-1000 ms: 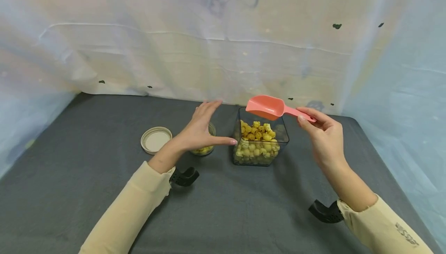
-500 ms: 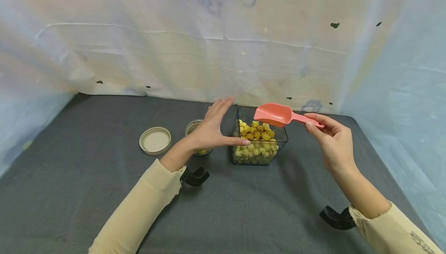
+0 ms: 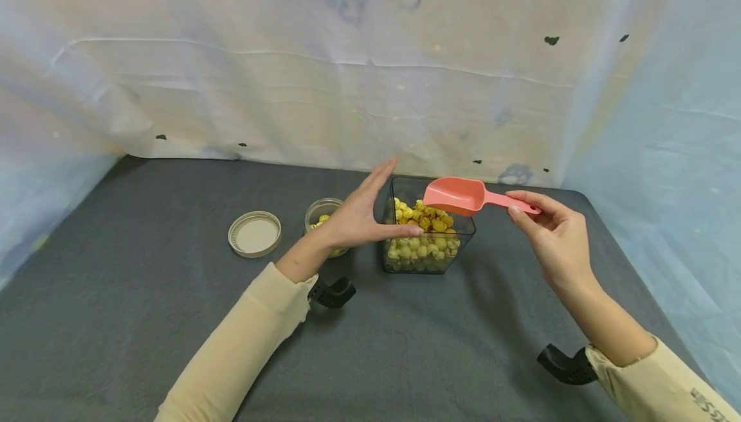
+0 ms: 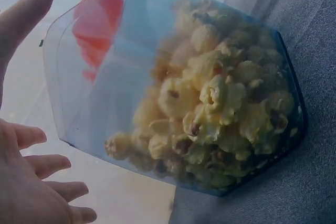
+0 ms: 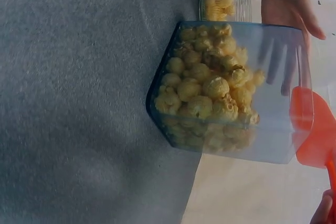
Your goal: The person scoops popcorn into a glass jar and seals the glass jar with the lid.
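Note:
A clear square container (image 3: 389, 256) partly filled with yellow popcorn (image 5: 205, 90) stands on the dark table. Beside its left wall my left hand (image 3: 361, 216) is spread, thumb apart from the straight fingers; in the left wrist view the fingers (image 4: 50, 165) hold nothing. Whether the thumb touches the rim I cannot tell. My right hand (image 3: 552, 235) pinches the handle end of a pink scoop (image 3: 457, 195), whose bowl hangs over the container's right side. No popcorn shows in the bowl. A round jar (image 3: 324, 208) holding some popcorn stands behind my left hand, partly hidden.
A round lid (image 3: 255, 234) lies on the table (image 3: 405, 351) left of the jar. A pale plastic sheet (image 3: 278, 87) hangs along the table's back edge, with bluish sheeting (image 3: 677, 152) at the sides.
My left hand has moved right, from in front of the jar to the container's left side. My right hand and the scoop have shifted slightly right and down.

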`<state>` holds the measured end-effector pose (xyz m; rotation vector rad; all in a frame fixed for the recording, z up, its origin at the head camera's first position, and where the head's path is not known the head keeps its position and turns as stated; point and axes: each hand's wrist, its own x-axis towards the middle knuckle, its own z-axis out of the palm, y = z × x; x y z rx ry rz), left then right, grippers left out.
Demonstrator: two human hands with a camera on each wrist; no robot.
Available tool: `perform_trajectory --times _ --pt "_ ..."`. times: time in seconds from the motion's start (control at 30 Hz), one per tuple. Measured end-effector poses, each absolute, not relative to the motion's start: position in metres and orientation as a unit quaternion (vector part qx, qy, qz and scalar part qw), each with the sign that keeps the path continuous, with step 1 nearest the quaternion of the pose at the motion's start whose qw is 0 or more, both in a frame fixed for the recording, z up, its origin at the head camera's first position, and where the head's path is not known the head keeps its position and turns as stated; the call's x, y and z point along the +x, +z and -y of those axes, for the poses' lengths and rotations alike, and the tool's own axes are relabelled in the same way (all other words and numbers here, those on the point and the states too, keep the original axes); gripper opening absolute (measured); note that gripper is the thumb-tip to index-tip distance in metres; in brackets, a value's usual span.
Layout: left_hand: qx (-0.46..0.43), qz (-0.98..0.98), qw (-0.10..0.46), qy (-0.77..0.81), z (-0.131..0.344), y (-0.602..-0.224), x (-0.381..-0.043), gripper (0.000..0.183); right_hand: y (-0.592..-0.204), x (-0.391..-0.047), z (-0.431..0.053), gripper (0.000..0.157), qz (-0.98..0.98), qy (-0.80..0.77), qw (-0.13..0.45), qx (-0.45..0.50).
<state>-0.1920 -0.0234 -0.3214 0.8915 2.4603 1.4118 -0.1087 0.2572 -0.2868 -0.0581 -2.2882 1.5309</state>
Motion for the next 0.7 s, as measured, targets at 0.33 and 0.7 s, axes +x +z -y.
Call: perform_trajectory --times 0.33,0.7 --pt "0.297 -0.805 0.133 0.496 0.020 -0.327 -0.193 0.102 -0.277 -0.107 -0.262 0.026 0.898 0.380 0.216 0.038" --pt "0.283 -0.776 0.140 0.546 0.018 -0.328 -0.196 0.103 -0.253 -0.113 -0.260 0.021 0.936 0.272 0.205 0.082"
